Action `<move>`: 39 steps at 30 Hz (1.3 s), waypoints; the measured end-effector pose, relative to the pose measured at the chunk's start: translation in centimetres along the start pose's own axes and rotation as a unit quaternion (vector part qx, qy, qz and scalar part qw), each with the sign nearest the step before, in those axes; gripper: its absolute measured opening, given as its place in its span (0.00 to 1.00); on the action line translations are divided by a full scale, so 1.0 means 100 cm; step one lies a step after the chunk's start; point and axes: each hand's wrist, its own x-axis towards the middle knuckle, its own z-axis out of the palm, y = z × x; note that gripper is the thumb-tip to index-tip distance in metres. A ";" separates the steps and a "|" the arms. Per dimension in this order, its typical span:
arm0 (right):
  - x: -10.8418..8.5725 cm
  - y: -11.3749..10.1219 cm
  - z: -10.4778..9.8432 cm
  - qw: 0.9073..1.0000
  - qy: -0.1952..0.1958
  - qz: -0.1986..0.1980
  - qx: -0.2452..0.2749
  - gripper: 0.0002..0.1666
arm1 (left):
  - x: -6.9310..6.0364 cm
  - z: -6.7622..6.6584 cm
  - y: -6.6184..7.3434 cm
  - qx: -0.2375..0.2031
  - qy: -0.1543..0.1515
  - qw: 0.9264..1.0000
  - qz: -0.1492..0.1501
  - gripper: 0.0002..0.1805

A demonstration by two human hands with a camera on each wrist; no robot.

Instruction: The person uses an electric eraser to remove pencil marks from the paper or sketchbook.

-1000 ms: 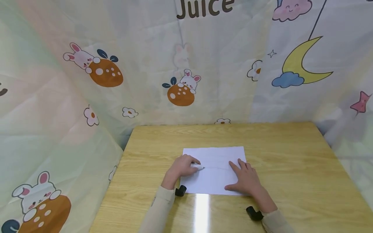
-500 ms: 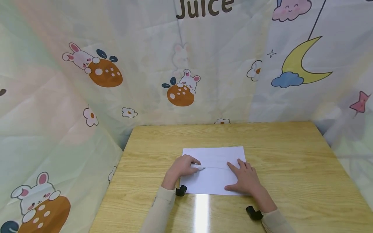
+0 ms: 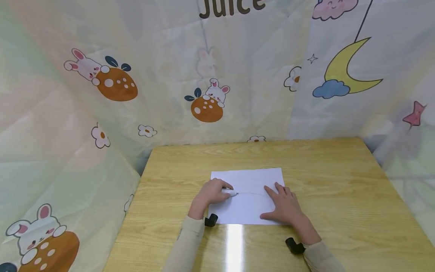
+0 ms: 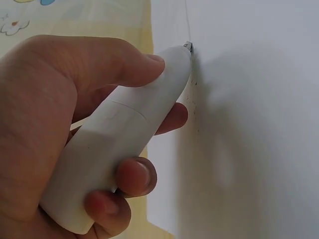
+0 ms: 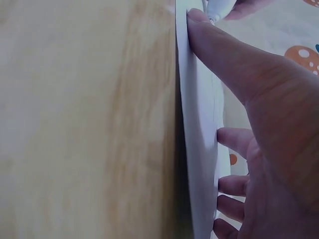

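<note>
My left hand (image 3: 212, 192) grips a thick white electric eraser (image 4: 119, 124), its fingers wrapped around the body and the thumb along its side. The eraser's small metal tip meets the sheet of white paper (image 3: 253, 211), or nearly so. From the tip a thin faint line (image 4: 188, 20) runs across the paper. Small dark specks (image 4: 196, 107) lie beside it. My right hand (image 3: 285, 204) rests on the paper's right part with fingers spread. In the right wrist view, the thumb (image 5: 214, 37) and fingertips touch the sheet, whose near edge bulges slightly off the table.
The paper lies on a wood-grain table (image 3: 340, 196). Black wrist cameras (image 3: 211, 220) sit at both wrists. A printed cloth (image 3: 163, 75) with rabbits and a moon hangs behind the table and along its sides.
The head view has shifted slightly. My right index finger has slid a little to the left on the paper. The left hand and the electric eraser stay almost in place.
</note>
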 end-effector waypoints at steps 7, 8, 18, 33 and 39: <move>0.001 -0.001 -0.004 1.000 -0.003 0.001 -0.002 0.63 | 0.002 -0.001 0.002 0.000 0.001 1.000 0.010 0.12; 0.001 -0.002 -0.004 1.000 -0.003 0.000 0.000 0.63 | 0.001 -0.001 0.002 0.002 0.002 1.000 0.006 0.12; 0.000 -0.001 0.002 1.000 -0.011 0.007 -0.002 0.64 | 0.003 -0.003 0.006 -0.003 -0.017 1.000 0.009 0.13; 0.002 -0.002 0.000 1.000 -0.005 0.005 0.004 0.64 | 0.008 -0.012 0.011 0.031 -0.026 0.999 0.011 0.14; 0.001 -0.003 -0.004 1.000 -0.008 0.012 0.007 0.63 | 0.010 -0.011 0.010 0.040 -0.026 0.999 0.014 0.13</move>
